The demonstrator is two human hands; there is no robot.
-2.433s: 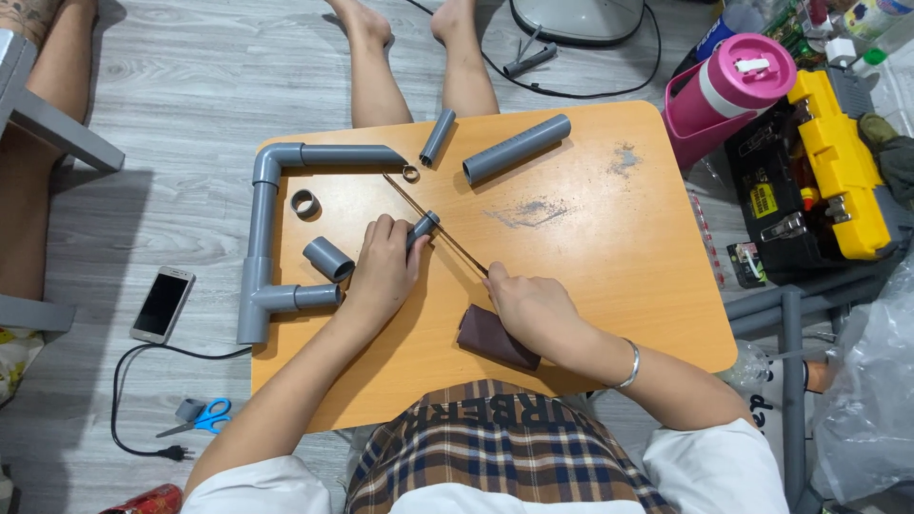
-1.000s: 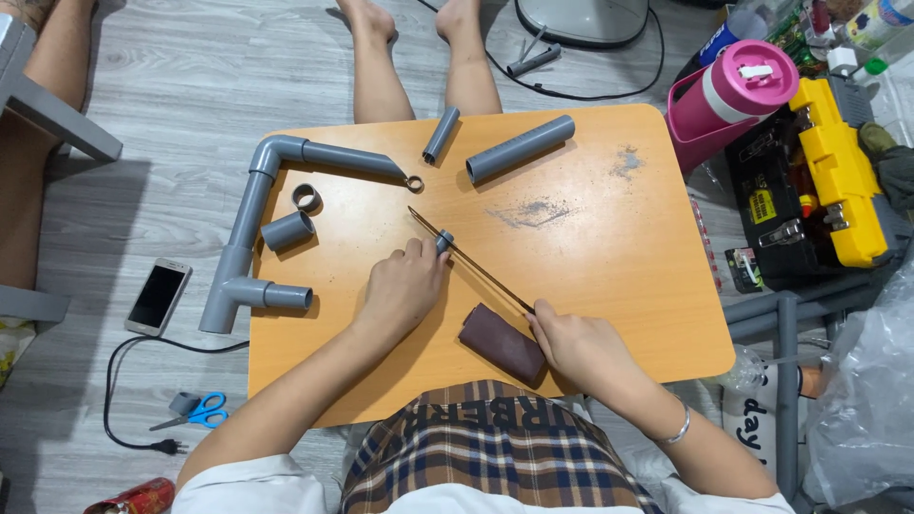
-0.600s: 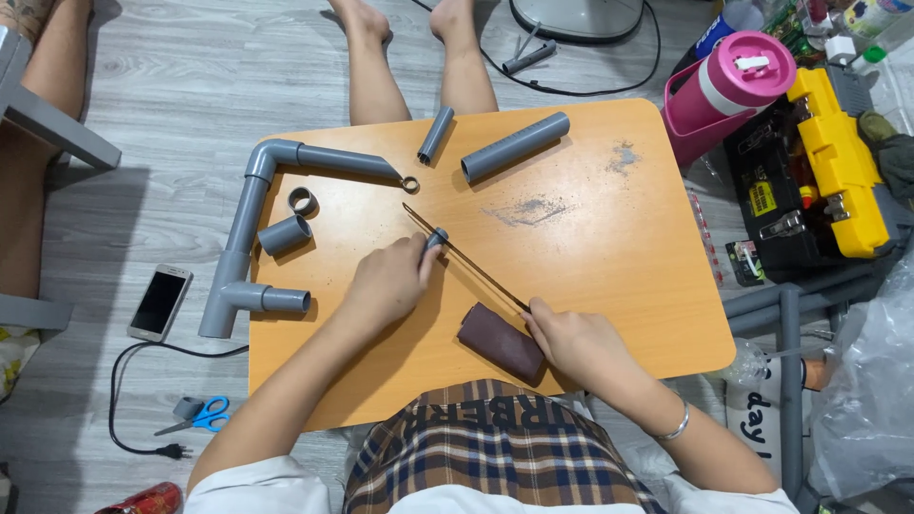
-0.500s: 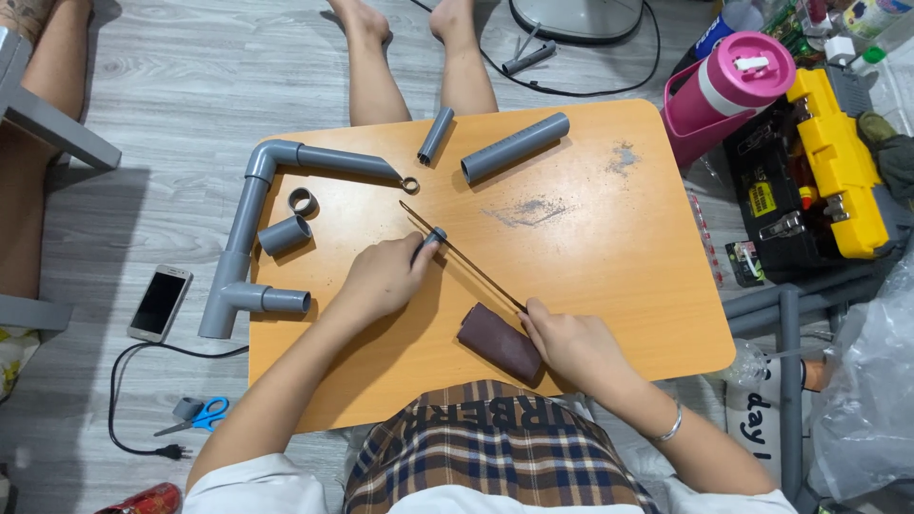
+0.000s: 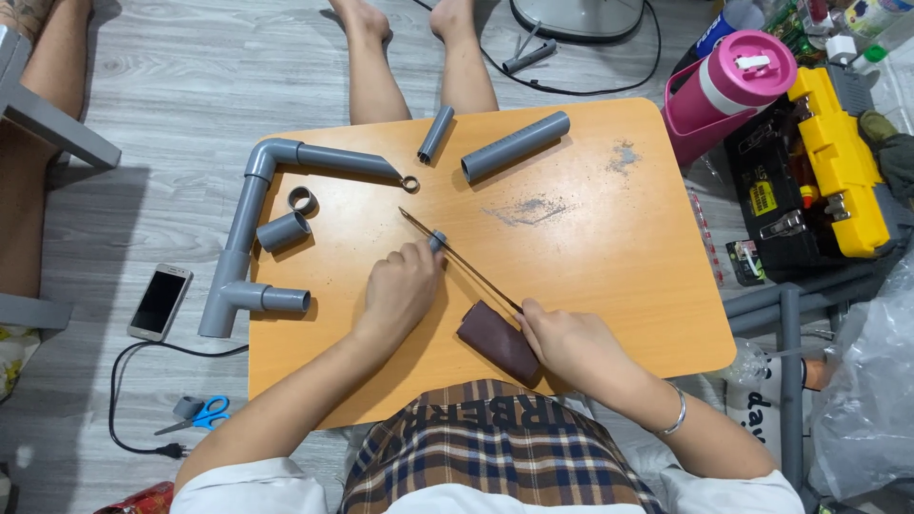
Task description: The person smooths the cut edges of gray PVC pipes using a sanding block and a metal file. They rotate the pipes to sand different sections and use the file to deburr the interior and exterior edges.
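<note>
Currently left hand pins a small grey pipe piece to the table, fingers curled over it. Right hand grips the handle end of a thin saw blade, which crosses the piece; brown sandpaper block sits just beside it. Cut looks midway, I'd judge: piece not yet parted. Short cut sections lie well left of left hand.

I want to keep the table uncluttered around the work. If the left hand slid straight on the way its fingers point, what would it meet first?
Likely the long grey pipe: the left hand points up and right, past the small pipe piece it pinches.
</note>
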